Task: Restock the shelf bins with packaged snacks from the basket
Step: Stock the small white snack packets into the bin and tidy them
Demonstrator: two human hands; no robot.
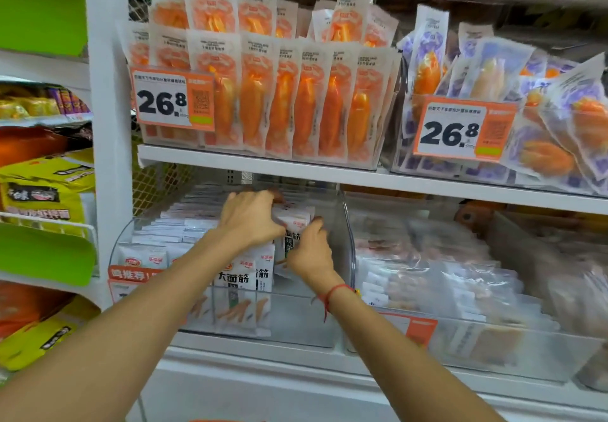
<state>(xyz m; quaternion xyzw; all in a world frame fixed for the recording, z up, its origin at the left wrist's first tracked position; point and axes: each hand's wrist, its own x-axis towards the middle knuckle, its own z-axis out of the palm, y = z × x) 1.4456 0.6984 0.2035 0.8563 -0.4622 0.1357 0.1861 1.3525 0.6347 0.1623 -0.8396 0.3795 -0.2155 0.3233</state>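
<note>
Head view, lower shelf, centre of frame. Both hands are inside the clear plastic bin (347, 244) on the lower shelf. The left hand (251, 219) reaches in from lower left, fingers curled over the top edges of a stack of white snack packets (296, 224) standing upright in the bin. The right hand (311, 254), just right of it, has its fingers bent against the front of the same stack; it appears to pinch the packets, though the fingertips are partly hidden. A red string bracelet (332, 293) sits on the right wrist.

More white packets with black characters (245, 278) stand in the front row of the bin, under the left forearm. Right half of the bin floor is bare.

Upper shelf: orange packets (279, 102) in upright rows, centre top, behind a price tag reading 26.8 (172, 101). Purple-printed packets (493, 69) at upper right, loosely piled, with a second 26.8 tag (464, 129). Neighbouring lower bin at right holds translucent packets (427, 273). Yellow bags (42, 188) at left edge. Basket not in frame.
</note>
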